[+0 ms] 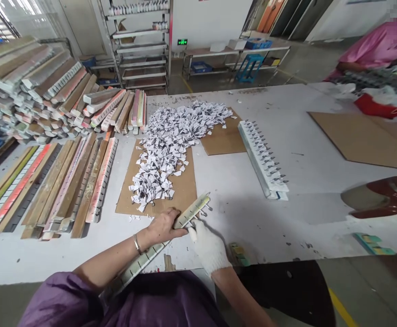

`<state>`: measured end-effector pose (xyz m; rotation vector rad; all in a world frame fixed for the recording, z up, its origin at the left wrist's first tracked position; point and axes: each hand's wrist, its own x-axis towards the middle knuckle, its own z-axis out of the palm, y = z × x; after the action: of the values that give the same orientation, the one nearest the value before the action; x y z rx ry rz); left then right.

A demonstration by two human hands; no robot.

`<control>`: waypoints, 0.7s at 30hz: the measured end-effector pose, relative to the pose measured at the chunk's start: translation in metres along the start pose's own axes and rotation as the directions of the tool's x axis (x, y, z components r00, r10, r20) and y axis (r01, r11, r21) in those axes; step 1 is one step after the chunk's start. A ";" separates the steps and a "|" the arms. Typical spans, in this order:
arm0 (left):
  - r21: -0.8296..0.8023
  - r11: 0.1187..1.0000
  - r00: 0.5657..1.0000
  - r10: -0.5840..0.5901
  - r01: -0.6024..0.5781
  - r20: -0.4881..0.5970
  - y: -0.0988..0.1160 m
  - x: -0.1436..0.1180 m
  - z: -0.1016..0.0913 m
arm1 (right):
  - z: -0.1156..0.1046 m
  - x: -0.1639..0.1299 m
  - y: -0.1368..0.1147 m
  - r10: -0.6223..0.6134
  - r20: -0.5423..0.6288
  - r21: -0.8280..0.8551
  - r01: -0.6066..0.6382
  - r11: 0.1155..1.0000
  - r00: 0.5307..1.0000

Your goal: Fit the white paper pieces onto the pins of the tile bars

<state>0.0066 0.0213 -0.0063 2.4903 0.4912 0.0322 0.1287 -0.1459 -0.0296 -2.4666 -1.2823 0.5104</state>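
Note:
My left hand (162,227), bare with a bracelet at the wrist, is closed round a long pale-green slotted strip (151,252). The strip slants from my lap up over the table's front edge. A few small grey pieces (205,210) stick out from the right side of its far end. My right hand (207,247), in a white knitted glove, is closed against that same side, just below those pieces. Whatever its fingertips pinch is hidden. Beyond the strip, a heap of small white tags (171,141) lies on a cardboard sheet (125,200).
Slotted strips (65,181) lie in rows at left, before a tall strip stack (24,91). A strip block with grey pieces (263,159) sits right of the heap. Farther right are cardboard (365,136), a brown shiny object (382,197) and a person in pink (379,45).

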 end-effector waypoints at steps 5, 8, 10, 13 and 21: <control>0.268 0.942 0.978 -0.186 0.204 -0.089 0.000 0.035 -0.028 | 0.012 -0.015 0.006 0.160 -0.014 0.154 -0.156 0.976 0.987; 0.300 0.913 0.961 -0.259 0.277 -0.100 0.002 0.063 -0.027 | 0.025 -0.020 0.010 0.170 -0.079 0.226 -0.148 0.963 0.982; 0.286 0.909 0.953 -0.283 0.304 -0.113 0.004 0.075 -0.024 | 0.030 -0.020 0.012 0.157 -0.113 0.244 -0.126 0.962 0.981; 0.228 0.922 0.947 -0.287 0.314 -0.145 0.006 0.074 -0.028 | 0.031 -0.017 0.013 0.147 -0.134 0.273 -0.106 0.956 0.980; -0.424 0.900 0.945 -0.217 0.096 -0.247 0.034 0.000 -0.013 | 0.002 -0.021 -0.022 0.163 -0.113 0.703 -0.037 0.710 0.980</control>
<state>0.0164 0.0032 0.0237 2.0337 0.7269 0.4006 0.1009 -0.1509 -0.0183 -1.8742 -0.6910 0.6523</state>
